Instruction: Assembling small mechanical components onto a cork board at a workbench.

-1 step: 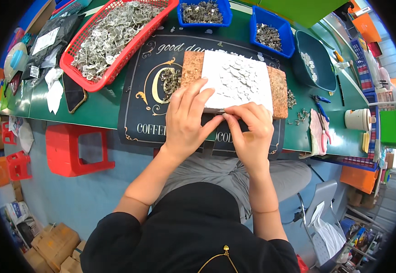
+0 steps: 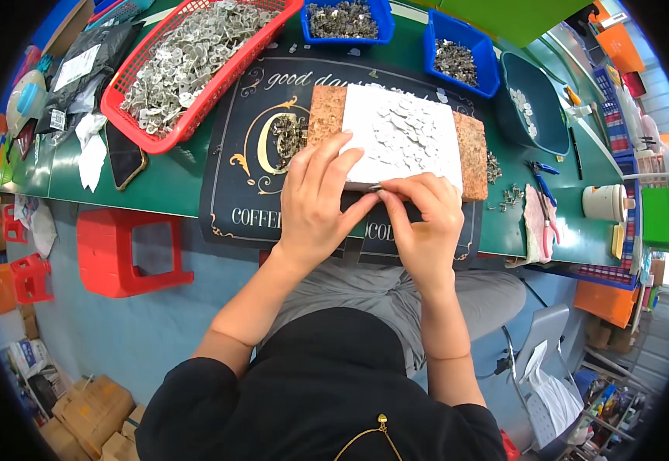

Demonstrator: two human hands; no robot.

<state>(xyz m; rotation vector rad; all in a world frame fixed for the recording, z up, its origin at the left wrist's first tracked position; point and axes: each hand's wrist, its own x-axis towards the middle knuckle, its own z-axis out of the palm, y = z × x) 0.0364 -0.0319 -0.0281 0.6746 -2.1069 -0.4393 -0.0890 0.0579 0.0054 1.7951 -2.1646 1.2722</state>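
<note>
My right hand (image 2: 426,219) pinches a small dark metal piece (image 2: 375,187) between thumb and fingers at the near edge of a white sheet. My left hand (image 2: 315,203) has its fingers apart, fingertips over the left part of the sheet. Its thumb reaches in toward the metal piece, close to my right thumb. The white sheet (image 2: 361,115) lies across a brown cork-like board (image 2: 471,157) and carries many small flat whitish pieces (image 2: 407,134). A pile of small metal parts (image 2: 288,138) sits left of the board. The piece is mostly hidden by my fingertips.
A red basket (image 2: 188,123) of flat metal pieces stands far left, beside a phone (image 2: 125,157). Blue bins (image 2: 386,31) of small parts are behind. To the right are a dark green bin (image 2: 553,127), blue-handled pliers (image 2: 540,180), pink-handled pliers (image 2: 549,227) and a white cup (image 2: 605,202).
</note>
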